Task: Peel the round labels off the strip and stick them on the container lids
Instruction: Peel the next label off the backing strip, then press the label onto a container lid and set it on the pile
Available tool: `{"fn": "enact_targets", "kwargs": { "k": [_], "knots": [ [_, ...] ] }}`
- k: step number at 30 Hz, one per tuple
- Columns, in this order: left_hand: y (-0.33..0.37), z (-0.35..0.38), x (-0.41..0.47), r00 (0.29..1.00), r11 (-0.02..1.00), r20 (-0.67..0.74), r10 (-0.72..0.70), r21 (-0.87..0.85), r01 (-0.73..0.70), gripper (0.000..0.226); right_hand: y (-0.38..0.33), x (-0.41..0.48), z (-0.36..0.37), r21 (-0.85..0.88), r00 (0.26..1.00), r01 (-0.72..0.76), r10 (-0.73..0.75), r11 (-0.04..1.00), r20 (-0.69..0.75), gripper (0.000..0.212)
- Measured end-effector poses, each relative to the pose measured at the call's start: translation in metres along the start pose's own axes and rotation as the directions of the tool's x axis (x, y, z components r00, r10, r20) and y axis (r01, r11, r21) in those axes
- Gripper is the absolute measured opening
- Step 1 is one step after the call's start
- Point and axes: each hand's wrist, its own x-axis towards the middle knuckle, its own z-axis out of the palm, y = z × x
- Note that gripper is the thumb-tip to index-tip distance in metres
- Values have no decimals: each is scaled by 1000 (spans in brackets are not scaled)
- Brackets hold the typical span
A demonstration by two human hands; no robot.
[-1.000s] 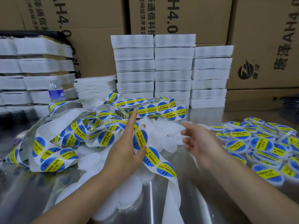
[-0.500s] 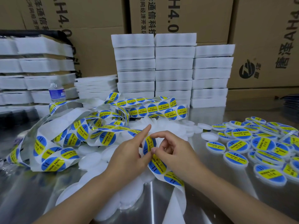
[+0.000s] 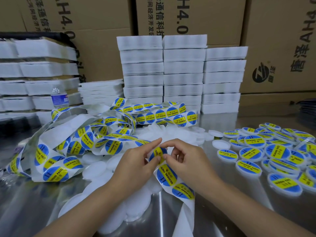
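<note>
Shiny steel tabletop (image 3: 34, 202): left grip (image 3: 135, 163) pinches the label strip (image 3: 168, 177), right grip (image 3: 188, 161) pinches a round label (image 3: 158, 153) by its edge; labelled lids (image 3: 248, 168) lie rightward.

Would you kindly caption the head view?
Left hand holds the strip while right hand pinches a round label; labelled lids alongside.

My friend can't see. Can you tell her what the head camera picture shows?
The left hand holds a white strip while the right hand pinches a blue-and-yellow round label on it, over a shiny metal table. Beneath lie plain white lids; labelled lids are heaped to the right.
</note>
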Motion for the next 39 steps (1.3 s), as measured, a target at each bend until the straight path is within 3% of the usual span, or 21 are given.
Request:
{"fn": "enact_targets", "kwargs": {
  "k": [5,10,16,23,29,35,39],
  "knots": [
    [-1,-2,2,992,993,-109,-57,-110,45,48,-1,2,-5,-69,1000,-14,12,998,-24,21],
    [-3,-13,13,941,927,-253,-226,-351,129,47,-3,6,-8,216,979,-180,154,960,132,36],
    [-8,-16,19,881,821,-245,-405,-522,232,44,-8,8,-13,399,946,-283,186,872,265,34],
    [-9,-15,20,852,749,-181,-492,-587,307,45,-13,6,-17,315,930,-260,149,913,335,35],
    [-12,-14,21,841,719,-144,-522,-604,343,45,-14,5,-19,232,951,-201,133,952,279,21],
    [-12,-15,22,832,740,-167,-528,-571,355,47,-12,6,-17,231,981,-113,72,966,179,25],
    [-13,-21,25,780,696,-216,-588,-626,352,45,-13,9,-21,289,994,-85,61,954,93,22]
  ]
}}
